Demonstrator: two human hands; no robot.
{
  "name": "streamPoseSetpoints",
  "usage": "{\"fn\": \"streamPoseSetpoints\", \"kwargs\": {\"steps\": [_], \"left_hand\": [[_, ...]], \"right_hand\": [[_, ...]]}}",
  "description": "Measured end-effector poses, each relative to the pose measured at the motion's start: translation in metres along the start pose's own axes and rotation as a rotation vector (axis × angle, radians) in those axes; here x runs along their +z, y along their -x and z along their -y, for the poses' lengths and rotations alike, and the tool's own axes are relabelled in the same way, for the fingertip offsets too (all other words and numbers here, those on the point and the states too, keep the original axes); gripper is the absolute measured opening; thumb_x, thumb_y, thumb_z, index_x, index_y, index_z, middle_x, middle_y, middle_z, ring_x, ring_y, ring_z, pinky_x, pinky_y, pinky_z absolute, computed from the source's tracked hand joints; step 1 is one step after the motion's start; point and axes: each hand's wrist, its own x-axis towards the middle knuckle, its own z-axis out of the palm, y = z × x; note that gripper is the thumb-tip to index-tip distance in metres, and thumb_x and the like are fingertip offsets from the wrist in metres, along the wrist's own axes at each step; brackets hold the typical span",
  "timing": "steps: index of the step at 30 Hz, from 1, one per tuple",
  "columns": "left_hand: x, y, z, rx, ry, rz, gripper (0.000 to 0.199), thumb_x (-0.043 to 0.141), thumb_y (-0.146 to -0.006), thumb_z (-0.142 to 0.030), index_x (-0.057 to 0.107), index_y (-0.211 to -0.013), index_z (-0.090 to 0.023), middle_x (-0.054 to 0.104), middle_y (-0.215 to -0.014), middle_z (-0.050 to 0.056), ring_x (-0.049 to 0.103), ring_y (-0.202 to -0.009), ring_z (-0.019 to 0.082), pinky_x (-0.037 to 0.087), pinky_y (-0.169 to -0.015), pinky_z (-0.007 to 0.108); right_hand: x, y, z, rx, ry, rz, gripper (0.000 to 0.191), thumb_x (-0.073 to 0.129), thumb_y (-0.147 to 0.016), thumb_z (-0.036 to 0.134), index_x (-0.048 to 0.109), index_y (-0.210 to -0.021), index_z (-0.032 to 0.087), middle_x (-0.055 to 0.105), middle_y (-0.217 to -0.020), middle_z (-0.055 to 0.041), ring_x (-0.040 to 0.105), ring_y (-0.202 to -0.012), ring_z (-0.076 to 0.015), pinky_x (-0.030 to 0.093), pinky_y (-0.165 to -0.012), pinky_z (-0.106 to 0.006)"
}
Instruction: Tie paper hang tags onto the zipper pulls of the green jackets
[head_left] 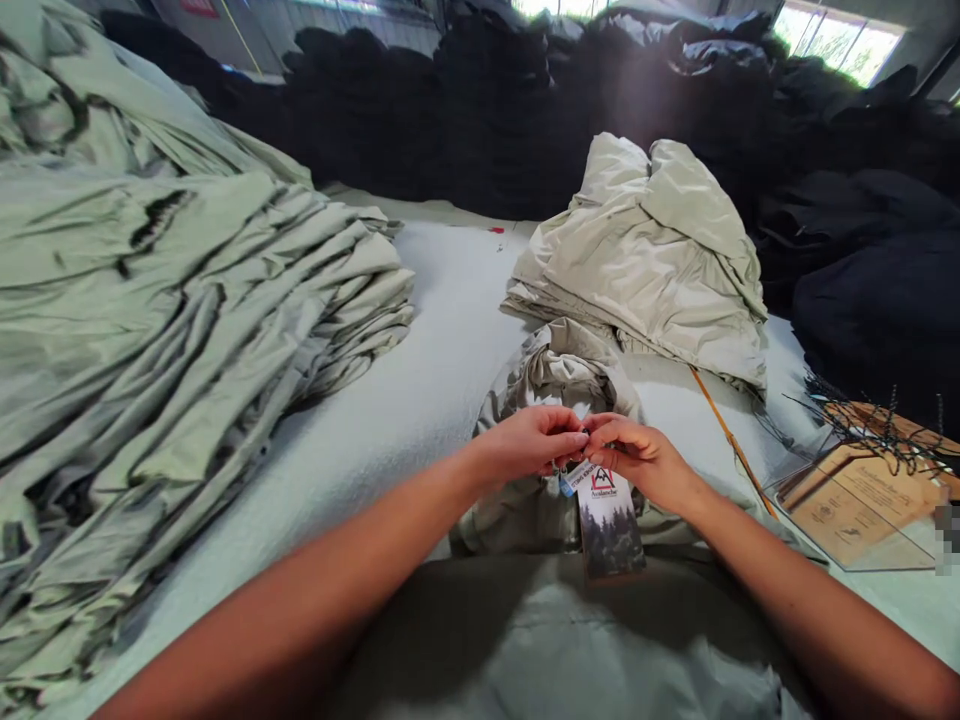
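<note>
My left hand point(534, 440) and my right hand point(641, 460) meet over a folded grey-beige jacket point(517, 515), fingertips pinched together. Between them is a small dark bit, apparently the fastener of a hang tag cord point(585, 432); the fingers mostly hide it. Below my right hand hangs a printed hang tag point(611, 535) with a red logo and a dark forest picture. A smaller blue-and-white label point(568, 482) shows behind it. The jacket's gathered collar or hood point(570, 350) lies just beyond my hands.
Piled grey-green garments point(225, 290) fill the left side. A beige folded stack point(645, 250) stands beyond the jacket. On the right lie brown tags in a clear holder point(855, 510), black cords point(892, 430) and a thin orange-brown strip point(724, 425). Dark garment stacks point(487, 130) line the back.
</note>
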Motion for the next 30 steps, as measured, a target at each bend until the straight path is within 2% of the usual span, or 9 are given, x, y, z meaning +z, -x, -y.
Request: {"fn": "streamPoseSetpoints", "kwargs": {"steps": [4,10,13,21,26,30], "left_hand": [[-0.003,0.002,-0.005,-0.032,-0.059,0.012,0.030,0.071,-0.072,-0.041,0.060,-0.075,-0.014,0.046,-0.056,-0.007,0.036,-0.048,0.005,0.026,-0.044,0.018],[-0.006,-0.002,-0.004,-0.135,0.140,-0.002,0.034,0.081,-0.062,-0.038,0.062,-0.075,-0.013,0.054,-0.062,-0.004,0.042,-0.050,0.005,0.032,-0.045,0.019],[-0.004,-0.003,-0.004,-0.133,0.172,-0.023,0.033,0.082,-0.060,-0.035,0.062,-0.074,-0.013,0.056,-0.062,-0.004,0.043,-0.049,0.005,0.034,-0.046,0.019],[0.010,-0.002,-0.001,0.030,-0.125,-0.334,0.010,0.066,-0.066,-0.023,0.063,-0.072,-0.015,0.058,-0.058,-0.002,0.053,-0.054,0.011,0.038,-0.049,0.021],[0.022,-0.004,0.008,0.256,-0.341,-0.503,0.004,0.059,-0.072,-0.019,0.062,-0.071,-0.016,0.060,-0.067,-0.002,0.053,-0.064,0.012,0.040,-0.058,0.021],[0.027,-0.009,0.018,0.357,-0.248,-0.521,0.008,0.059,-0.078,-0.023,0.062,-0.081,-0.016,0.061,-0.075,0.000,0.054,-0.068,0.012,0.043,-0.065,0.021]], "right_hand": [[-0.001,0.000,0.000,-0.019,0.104,0.041,0.013,0.063,-0.089,0.035,0.069,-0.087,0.024,0.067,-0.093,-0.0044,0.061,-0.095,-0.0184,0.048,-0.086,-0.033],[0.002,-0.001,0.004,-0.147,0.279,-0.089,0.010,0.063,-0.089,0.032,0.069,-0.087,0.024,0.069,-0.082,-0.0031,0.058,-0.082,-0.0184,0.046,-0.077,-0.034],[0.004,0.000,0.006,-0.179,0.335,-0.121,0.009,0.062,-0.090,0.028,0.069,-0.086,0.024,0.069,-0.079,-0.0025,0.057,-0.078,-0.0180,0.046,-0.074,-0.032],[0.010,0.003,0.007,-0.207,0.514,-0.181,0.012,0.056,-0.092,0.024,0.069,-0.091,0.024,0.069,-0.082,-0.0040,0.059,-0.079,-0.0196,0.049,-0.072,-0.033],[0.013,0.004,0.009,-0.214,0.543,-0.206,0.015,0.054,-0.093,0.023,0.068,-0.090,0.023,0.068,-0.082,-0.0052,0.059,-0.080,-0.0200,0.048,-0.073,-0.034],[0.013,0.003,0.010,-0.122,0.435,-0.269,0.013,0.056,-0.091,0.025,0.067,-0.087,0.022,0.066,-0.081,-0.0045,0.058,-0.081,-0.0194,0.047,-0.074,-0.033]]}}
